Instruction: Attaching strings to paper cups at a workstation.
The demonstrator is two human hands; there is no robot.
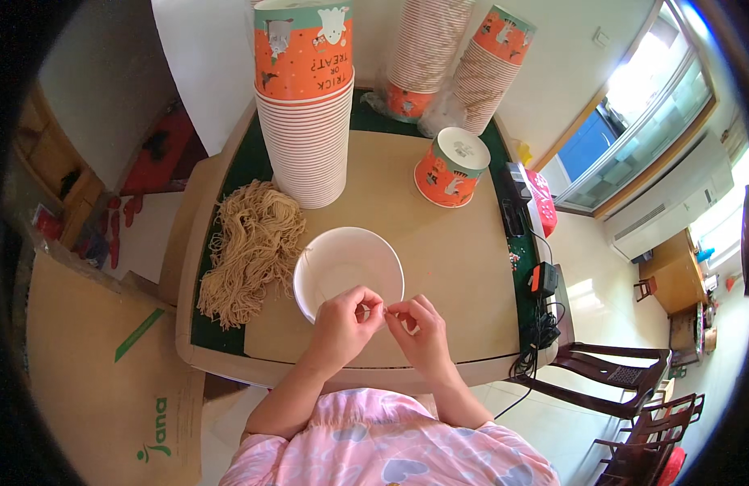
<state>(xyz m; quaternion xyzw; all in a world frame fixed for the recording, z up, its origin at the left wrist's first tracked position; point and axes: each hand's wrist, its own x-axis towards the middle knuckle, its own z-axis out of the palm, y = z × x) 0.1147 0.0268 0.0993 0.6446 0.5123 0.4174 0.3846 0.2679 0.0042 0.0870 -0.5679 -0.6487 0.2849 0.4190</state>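
Note:
A white paper bucket (348, 263) stands with its mouth up at the near middle of the table. Over its near right rim, my left hand (348, 322) is closed in a pinch. Right beside it, my right hand (419, 330) pinches too, the fingertips of both almost meeting. Whatever thin thing lies between the fingertips is too small to make out. A short beige strand (307, 253) shows at the bucket's left rim. Left of the bucket lies a loose heap of beige string (253, 251).
A tall stack of orange printed paper buckets (303, 105) rises behind the string. One bucket stands upside down (453, 168) at the back right, with more stacks (489, 77) behind it. Black cables (540, 332) and a power strip (516, 185) line the right edge. A cardboard box (107, 364) is at left.

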